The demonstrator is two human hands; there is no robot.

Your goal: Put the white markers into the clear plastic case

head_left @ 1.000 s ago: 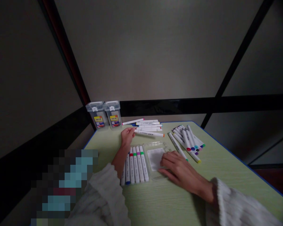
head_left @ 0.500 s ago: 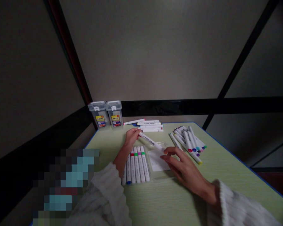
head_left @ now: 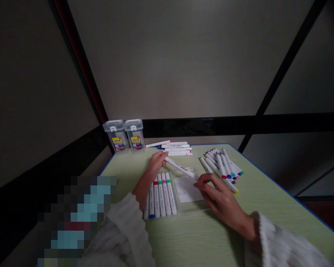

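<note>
A white marker (head_left: 179, 166) with dark print is held slanting above the table, its left end higher in the picture. My left hand (head_left: 156, 163) is closed around that left end. At the lower right end, my right hand (head_left: 218, 194) pinches with thumb and forefinger; this end is blurred, and I cannot tell whether a cap there has come loose. Below my left hand, several white markers (head_left: 163, 200) with coloured bands lie side by side. Right of them, partly under my right hand, is a flat clear plastic case (head_left: 180, 211) with a white card (head_left: 187, 189).
Two clear lidded boxes (head_left: 115, 139) with yellow labels stand at the back left. Several markers (head_left: 178, 148) lie along the table's back edge. On the right is a loose pile of markers (head_left: 224, 167) with coloured ends. The green table (head_left: 189, 241) has a blue edge.
My right hand has shifted slightly to the right along the line of the marker. The left hand keeps its grip on the other end, almost unmoved.
</note>
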